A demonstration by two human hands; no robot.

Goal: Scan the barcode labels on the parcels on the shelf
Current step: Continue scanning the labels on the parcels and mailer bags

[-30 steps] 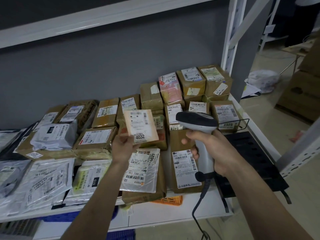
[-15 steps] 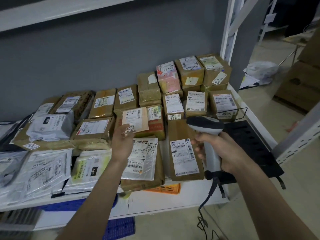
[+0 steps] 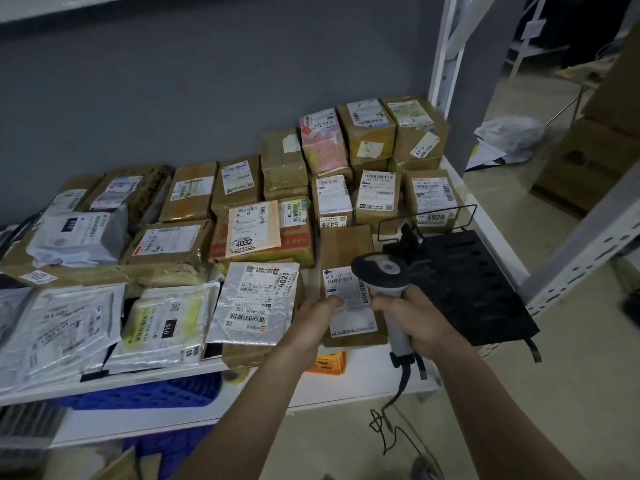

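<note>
Two hands busy: left hand (image 3: 317, 315) fingers pinch brown parcel's (image 3: 349, 258) label (image 3: 349, 301); right hand (image 3: 414, 320) fingers wrapped round scanner (image 3: 382, 271) handle.

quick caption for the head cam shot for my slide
Left hand grips a brown parcel by its label while the right hand holds a corded scanner over it at a packed shelf.

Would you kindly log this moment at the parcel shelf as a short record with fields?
left hand: thumb on the label of the brown parcel at the shelf's front
right hand: grips the barcode scanner by its handle
parcel 4032: lying on a red-printed box
parcel 4021: silver bag, left of the brown parcel
black tray: right end of the shelf
</note>
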